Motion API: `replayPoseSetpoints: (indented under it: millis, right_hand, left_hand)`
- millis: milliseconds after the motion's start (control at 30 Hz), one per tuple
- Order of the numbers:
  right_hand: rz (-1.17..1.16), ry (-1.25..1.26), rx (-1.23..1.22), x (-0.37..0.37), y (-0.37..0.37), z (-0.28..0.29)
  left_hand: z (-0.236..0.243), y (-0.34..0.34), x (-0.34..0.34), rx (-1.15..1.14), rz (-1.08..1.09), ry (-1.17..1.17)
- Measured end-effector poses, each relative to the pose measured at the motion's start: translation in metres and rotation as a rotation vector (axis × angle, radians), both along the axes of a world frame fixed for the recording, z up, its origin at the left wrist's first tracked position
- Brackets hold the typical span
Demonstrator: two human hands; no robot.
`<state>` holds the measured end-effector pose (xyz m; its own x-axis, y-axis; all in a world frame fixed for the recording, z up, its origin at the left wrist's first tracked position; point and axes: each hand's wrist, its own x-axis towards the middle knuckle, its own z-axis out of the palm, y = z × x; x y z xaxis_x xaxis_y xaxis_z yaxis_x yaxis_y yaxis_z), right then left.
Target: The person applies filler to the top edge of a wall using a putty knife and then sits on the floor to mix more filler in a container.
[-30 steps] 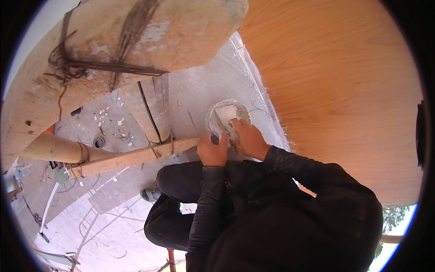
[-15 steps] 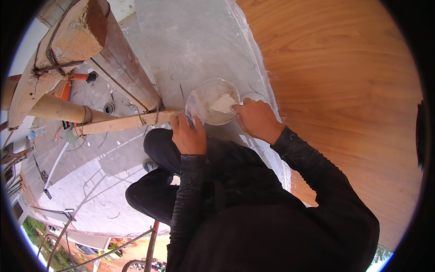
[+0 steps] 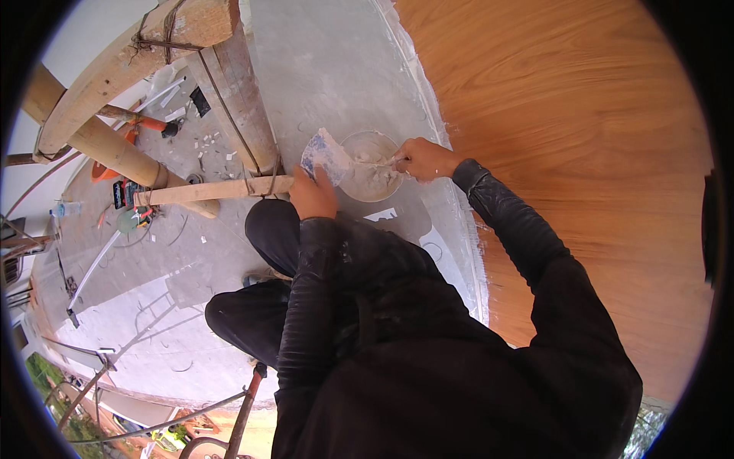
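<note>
My left hand (image 3: 315,195) grips a flat, pale blue plate or scraper (image 3: 317,153) smeared with white paste, held beside the left rim of a round pot of greyish-white paste (image 3: 375,185). My right hand (image 3: 424,159) is closed on a thin-handled spatula (image 3: 382,164) that reaches over the pot toward the plate. The spatula's tip is coated in paste and hard to make out against it. My dark-trousered knees are below the pot.
Bamboo poles (image 3: 130,154) and timber beams (image 3: 191,23) tied with wire stand at the left, a horizontal batten (image 3: 206,189) near my knee. Tools and debris lie on the concrete below. A wood-grain panel (image 3: 573,115) fills the right side, beside a grey surface (image 3: 306,69).
The view has shifted. My left hand has lifted the plate up to the pot's left side, and my right hand has moved the spatula from inside the pot toward that plate.
</note>
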<state>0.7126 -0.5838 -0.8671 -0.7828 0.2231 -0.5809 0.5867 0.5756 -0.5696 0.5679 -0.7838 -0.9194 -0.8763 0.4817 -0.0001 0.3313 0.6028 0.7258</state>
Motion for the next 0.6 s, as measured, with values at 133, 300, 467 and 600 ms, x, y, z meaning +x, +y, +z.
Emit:
replayPoseSetpoints:
  millis: [133,300,467,600]
  right_hand:
    - [0.025,0.037,0.186,0.007,-0.006,0.028]
    - [0.422,0.013,0.654,0.002,-0.048,0.051]
    - [0.465,0.185,0.662,0.011,-0.059,0.019]
    - [0.39,0.159,0.605,0.019,-0.06,0.01]
  left_hand:
    - [0.014,-0.005,-0.003,-0.015,0.003,0.079]
    - [0.014,-0.002,0.008,-0.119,-0.083,0.028]
    - [0.01,0.009,0.012,-0.14,-0.135,0.074]
    - [-0.013,0.012,0.011,-0.117,-0.126,0.044]
